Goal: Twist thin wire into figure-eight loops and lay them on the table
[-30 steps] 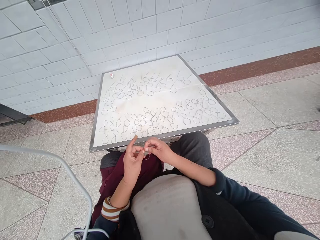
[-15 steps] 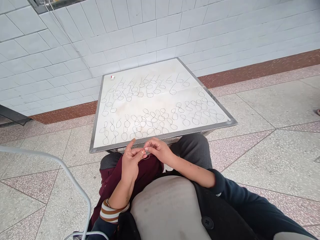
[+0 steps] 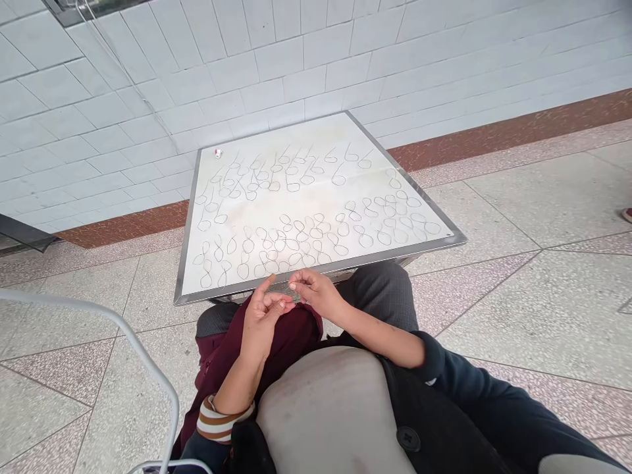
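Close together over my lap, just in front of the table's near edge, both hands pinch with thumb and forefinger. My left hand [image 3: 261, 322] has its thumb against a finger on a thin wire, its forefinger raised. Fingertips of my right hand [image 3: 320, 293] pinch the same wire a little higher, to the right. The wire is so fine that its shape hardly shows. On the white table [image 3: 261, 205] lie many bent wires: figure-eight pieces [image 3: 351, 209] along the near half, and single loops with a straight tail [image 3: 338, 178] on the far half.
A small white and red object [image 3: 218, 153] sits at the table's far left corner. Behind stands a white tiled wall [image 3: 296, 59]. At my left curves a pale metal tube [image 3: 143, 359]. Part of a person's foot [image 3: 627, 214] shows at the right edge.
My right fingertips have moved slightly up and away from my left ones. The small wire loop that hung below the fingers is no longer distinct. The view has shifted a little.
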`<state>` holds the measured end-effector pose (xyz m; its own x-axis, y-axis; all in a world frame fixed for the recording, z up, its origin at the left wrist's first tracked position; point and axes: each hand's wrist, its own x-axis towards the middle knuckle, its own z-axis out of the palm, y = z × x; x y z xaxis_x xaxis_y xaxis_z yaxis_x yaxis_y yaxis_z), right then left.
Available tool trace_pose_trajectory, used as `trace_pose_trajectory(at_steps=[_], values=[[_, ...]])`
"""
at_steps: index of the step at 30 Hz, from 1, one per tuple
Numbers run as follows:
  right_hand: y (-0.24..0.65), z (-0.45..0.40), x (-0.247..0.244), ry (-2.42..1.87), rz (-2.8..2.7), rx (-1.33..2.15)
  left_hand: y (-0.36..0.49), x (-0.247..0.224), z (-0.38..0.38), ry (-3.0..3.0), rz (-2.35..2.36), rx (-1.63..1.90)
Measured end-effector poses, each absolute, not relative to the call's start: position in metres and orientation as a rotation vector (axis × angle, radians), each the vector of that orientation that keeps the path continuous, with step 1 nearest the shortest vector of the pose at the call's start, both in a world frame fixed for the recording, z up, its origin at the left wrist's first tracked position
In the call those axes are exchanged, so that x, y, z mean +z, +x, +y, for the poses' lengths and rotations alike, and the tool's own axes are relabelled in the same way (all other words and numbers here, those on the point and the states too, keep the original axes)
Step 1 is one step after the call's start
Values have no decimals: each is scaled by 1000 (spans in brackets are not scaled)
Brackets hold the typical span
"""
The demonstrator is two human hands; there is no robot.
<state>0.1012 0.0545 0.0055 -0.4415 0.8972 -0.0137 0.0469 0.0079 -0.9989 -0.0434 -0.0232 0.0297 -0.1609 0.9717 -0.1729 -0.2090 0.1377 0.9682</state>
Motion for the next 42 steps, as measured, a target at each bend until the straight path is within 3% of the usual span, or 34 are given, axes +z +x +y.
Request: trace_pose_trajectory(at_steps=[25,32,39,42], values=[[100,56,9,-848,-1231,1992,-41,32,-25,1021,1403,1217],[100,57,7,-783,-1298,1933,-41,33,-25,1015,1418,1243],[106,55,15,-716,-1599,1587,-41,34,-23,664,1143,1226],[107,55,18,-639,-1599,1677,-41,33,-21,515,1021,1184]])
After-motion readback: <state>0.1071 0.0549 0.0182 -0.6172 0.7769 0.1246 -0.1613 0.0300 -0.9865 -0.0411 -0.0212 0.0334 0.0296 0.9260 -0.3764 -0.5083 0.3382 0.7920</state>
